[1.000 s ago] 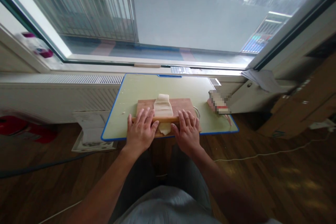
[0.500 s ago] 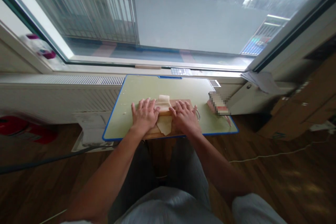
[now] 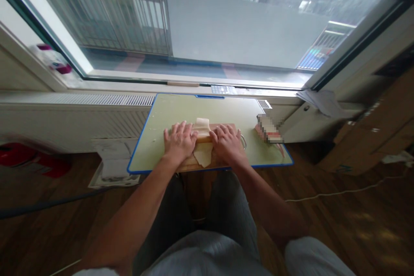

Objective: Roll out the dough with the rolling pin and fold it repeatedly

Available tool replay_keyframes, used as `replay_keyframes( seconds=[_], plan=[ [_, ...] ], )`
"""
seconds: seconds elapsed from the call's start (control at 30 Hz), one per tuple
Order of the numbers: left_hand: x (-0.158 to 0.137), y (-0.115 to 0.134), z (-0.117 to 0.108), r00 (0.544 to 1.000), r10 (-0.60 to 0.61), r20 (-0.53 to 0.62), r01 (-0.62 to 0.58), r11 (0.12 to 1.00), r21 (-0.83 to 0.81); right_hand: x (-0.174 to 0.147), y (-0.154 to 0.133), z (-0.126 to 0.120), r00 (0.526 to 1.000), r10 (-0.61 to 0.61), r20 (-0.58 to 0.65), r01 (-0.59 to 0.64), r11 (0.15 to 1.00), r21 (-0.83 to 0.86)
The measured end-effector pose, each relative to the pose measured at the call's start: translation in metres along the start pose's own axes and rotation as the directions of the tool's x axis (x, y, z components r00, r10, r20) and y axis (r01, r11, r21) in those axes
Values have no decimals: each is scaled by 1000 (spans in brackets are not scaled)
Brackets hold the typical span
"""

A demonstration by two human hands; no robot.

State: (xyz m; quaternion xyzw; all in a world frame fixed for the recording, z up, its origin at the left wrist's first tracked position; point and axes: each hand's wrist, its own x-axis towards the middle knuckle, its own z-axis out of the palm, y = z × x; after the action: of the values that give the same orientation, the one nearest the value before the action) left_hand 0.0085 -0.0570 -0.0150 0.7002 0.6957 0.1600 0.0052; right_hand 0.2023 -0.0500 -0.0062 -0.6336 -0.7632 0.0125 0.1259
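A wooden rolling pin (image 3: 203,139) lies crosswise over a pale, flat strip of dough (image 3: 203,155) on a wooden cutting board (image 3: 186,165). My left hand (image 3: 180,140) rests palm down over the pin's left end, its fingers spread and pointing forward. My right hand (image 3: 228,141) lies the same way over the right end, fingers spread, its thumb near the dough. The palms cover both ends of the pin. Dough shows in front of and behind the pin. A metal ring handle (image 3: 243,141) juts out beside my right hand.
The board sits on a small green folding table (image 3: 174,108) with a blue rim. A blurred-out packet (image 3: 270,129) lies at its right edge. Behind stand a radiator (image 3: 106,100) and window. A red fire extinguisher (image 3: 32,159) is left, a cardboard box (image 3: 359,138) right.
The hands and rolling pin look almost unmoved on the dough. The whole view has shifted very slightly.
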Motion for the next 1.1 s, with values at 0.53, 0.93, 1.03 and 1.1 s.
replay_keyframes(
  seconds=[0.53, 0.93, 1.03, 1.1],
  plan=[
    [-71, -4, -1, 991, 126, -44, -128, 991, -44, -71, 9, 26, 988, -32, -148, 38, 998, 40],
    [36, -2, 8, 1000, -23, 19, 23, 1000, -20, 42, 7, 13, 1000, -16, -19, 15, 1000, -27],
    [50, -3, 8, 998, -33, 51, 34, 999, -33, 53, 7, 15, 1000, -3, -11, 2, 1000, -23],
    [49, -3, 7, 998, -26, 51, 27, 999, -28, 49, 6, 13, 1000, -15, -14, 15, 1000, -22]
  ],
)
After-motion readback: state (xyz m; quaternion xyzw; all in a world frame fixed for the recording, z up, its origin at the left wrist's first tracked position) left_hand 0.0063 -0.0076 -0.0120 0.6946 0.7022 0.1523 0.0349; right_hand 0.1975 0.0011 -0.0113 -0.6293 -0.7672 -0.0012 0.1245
